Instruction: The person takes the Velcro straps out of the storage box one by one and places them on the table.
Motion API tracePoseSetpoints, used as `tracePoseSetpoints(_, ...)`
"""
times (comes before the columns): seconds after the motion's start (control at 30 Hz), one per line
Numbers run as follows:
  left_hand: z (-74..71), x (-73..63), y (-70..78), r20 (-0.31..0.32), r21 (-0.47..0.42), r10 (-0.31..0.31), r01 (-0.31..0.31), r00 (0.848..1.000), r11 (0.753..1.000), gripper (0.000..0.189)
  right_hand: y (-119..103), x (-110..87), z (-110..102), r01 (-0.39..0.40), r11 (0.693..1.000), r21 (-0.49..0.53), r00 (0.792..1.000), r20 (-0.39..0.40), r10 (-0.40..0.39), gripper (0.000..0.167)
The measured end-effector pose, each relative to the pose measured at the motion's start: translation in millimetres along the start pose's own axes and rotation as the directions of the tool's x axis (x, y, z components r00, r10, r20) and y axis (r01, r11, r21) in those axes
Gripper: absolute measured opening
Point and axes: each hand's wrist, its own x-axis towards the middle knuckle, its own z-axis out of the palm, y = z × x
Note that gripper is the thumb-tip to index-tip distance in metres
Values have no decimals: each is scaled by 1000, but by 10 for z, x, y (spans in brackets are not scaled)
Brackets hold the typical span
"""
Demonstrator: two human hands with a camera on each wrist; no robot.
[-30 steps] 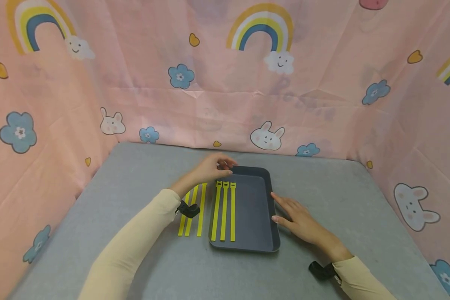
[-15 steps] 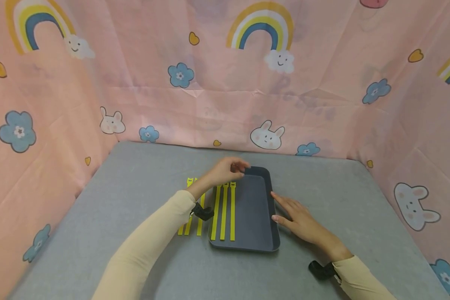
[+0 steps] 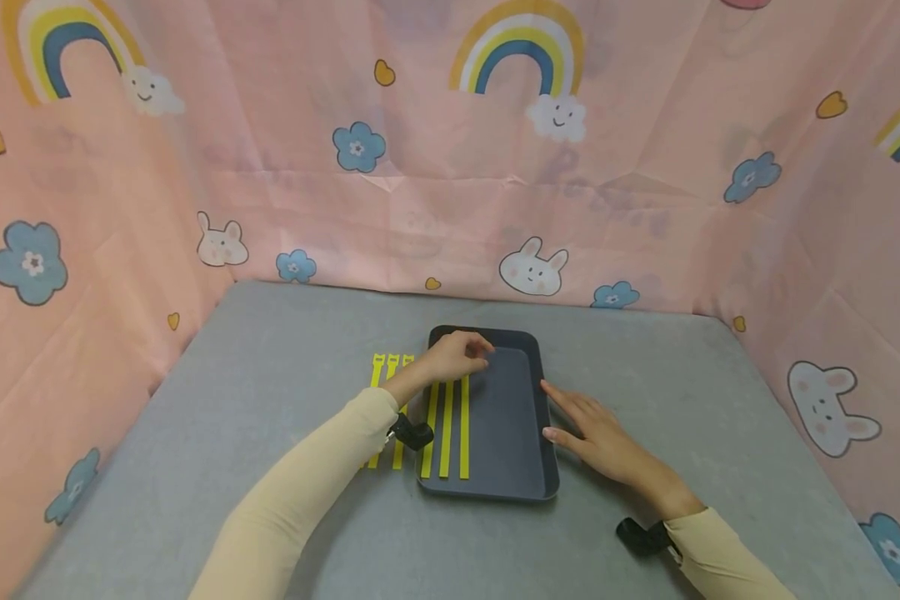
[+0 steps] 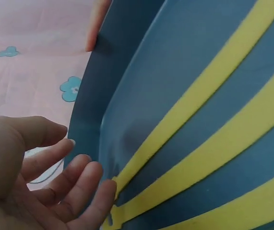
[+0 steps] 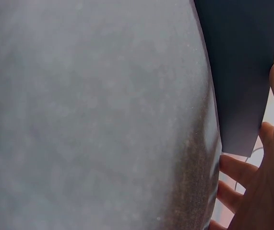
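Note:
A dark grey rectangular tray (image 3: 506, 433) lies on the table, with three yellow cable-tie straps (image 3: 464, 442) side by side in its left half. Over their slotted heads hovers my left hand (image 3: 456, 358), its fingers loosely bent and nothing between thumb and fingertips in the left wrist view. One fingertip there overlaps a strap head (image 4: 115, 211). My right hand (image 3: 607, 450) rests against the tray's right side, fingers extended; the right wrist view shows its fingertips at the tray wall (image 5: 242, 86). Left of the tray lie three more yellow straps (image 3: 377, 367), partly hidden by my left arm.
A grey cloth covers the table (image 3: 292, 350). Pink printed curtains (image 3: 285, 200) enclose it at the back and both sides. Each wrist wears a small black camera, such as the right wrist camera (image 3: 641, 537).
My left hand has moved right and then toward me, from the tray's far left corner to above the strap heads. The right hand, tray and straps stay in place.

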Motion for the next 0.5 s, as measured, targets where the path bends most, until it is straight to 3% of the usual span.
tracePoseSetpoints(0.17, 8, -12, -4, 36, 10, -33, 32, 999, 999, 30, 6, 17, -3, 9, 1000, 4, 1000, -4, -9, 70)
tracePoseSetpoints(0.5, 115, 33, -2, 75, 51, -25, 22, 997, 998, 29, 6, 6, -1, 12, 1000, -6, 1000, -5, -12, 69)
